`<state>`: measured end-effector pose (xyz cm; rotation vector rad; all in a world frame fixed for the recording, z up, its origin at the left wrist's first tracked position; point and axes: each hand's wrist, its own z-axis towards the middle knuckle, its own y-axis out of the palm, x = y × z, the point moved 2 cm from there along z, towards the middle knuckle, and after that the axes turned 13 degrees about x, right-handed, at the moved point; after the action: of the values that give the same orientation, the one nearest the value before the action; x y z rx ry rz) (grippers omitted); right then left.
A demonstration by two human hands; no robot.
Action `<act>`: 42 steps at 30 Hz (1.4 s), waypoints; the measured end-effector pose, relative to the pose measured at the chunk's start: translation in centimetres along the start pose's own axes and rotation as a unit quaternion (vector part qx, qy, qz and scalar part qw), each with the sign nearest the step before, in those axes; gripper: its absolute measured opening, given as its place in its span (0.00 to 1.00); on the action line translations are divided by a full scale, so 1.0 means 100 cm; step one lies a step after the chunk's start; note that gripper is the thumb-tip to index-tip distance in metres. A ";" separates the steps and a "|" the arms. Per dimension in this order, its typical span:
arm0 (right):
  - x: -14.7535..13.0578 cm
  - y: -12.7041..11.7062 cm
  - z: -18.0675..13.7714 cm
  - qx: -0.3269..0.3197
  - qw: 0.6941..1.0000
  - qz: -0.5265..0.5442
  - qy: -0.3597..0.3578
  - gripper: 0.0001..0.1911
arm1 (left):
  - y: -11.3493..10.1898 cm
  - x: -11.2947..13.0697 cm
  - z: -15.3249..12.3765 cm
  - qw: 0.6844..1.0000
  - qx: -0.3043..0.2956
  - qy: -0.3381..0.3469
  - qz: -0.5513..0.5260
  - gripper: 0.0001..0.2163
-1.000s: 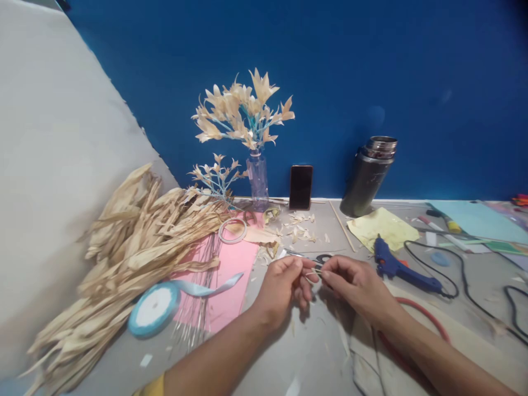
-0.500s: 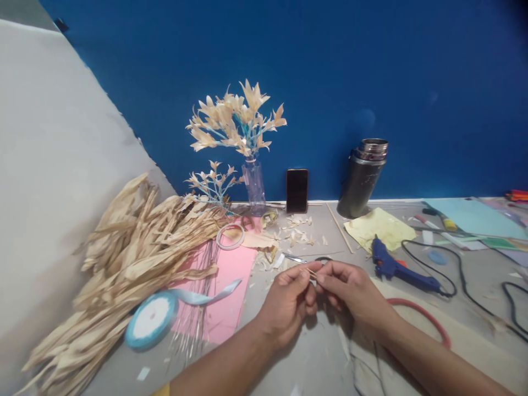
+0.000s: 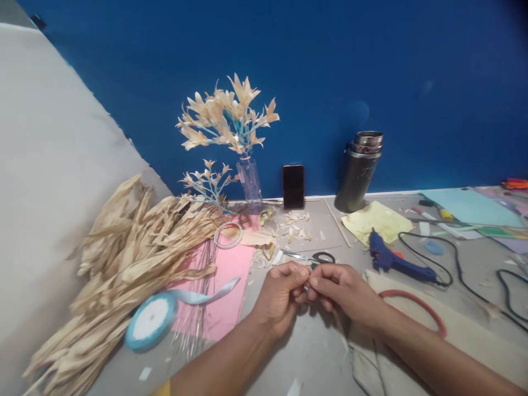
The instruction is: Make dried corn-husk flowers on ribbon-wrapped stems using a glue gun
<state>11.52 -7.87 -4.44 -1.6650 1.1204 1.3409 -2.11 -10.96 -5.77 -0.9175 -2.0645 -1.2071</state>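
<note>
My left hand and my right hand meet above the middle of the table, thumbs and forefingers pinched together. Between the fingertips is a thin pale strip, now almost wholly covered by the fingers. Just beyond the hands lie scissors with black handles, blades pointing left. Small pale husk scraps are scattered behind them. To the right of my right hand rests a blue glue gun with a black cord. A red ring-shaped piece lies beside my right forearm.
Dried corn husks are heaped at left beside a blue ribbon roll, with thin wires on pink paper. Husk flowers stand in a clear bottle. A phone and a steel flask stand by the wall.
My fingertips have drawn closer together, covering the thin strip that showed between them before. More of the scissors shows beyond my hands. The view has shifted slightly.
</note>
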 end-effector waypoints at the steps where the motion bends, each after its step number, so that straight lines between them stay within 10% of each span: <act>1: 0.000 0.000 0.000 -0.009 1.000 -0.004 -0.001 0.18 | 0.000 0.001 0.000 1.000 -0.007 0.003 -0.002 0.18; 25: -0.010 -0.003 -0.006 -0.077 0.997 0.008 0.006 0.10 | 0.004 -0.005 -0.007 0.996 -0.074 -0.016 -0.043 0.20; 32: -0.012 -0.011 -0.004 -0.115 0.993 -0.033 0.003 0.08 | -0.005 0.012 -0.002 0.988 -0.101 -0.002 0.114 0.16; 38: -0.017 -0.016 -0.002 -0.037 0.981 -0.168 -0.084 0.08 | -0.006 0.028 -0.004 0.947 -0.101 0.121 0.278 0.07; 42: -0.017 -0.017 -0.001 0.012 0.953 -0.263 -0.150 0.10 | 0.002 0.032 -0.016 0.851 -0.099 0.335 0.392 0.07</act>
<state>13.00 -6.96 -2.76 -1.5312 0.4663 1.1671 -3.66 -11.44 -2.64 -1.0739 -0.8704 -1.0554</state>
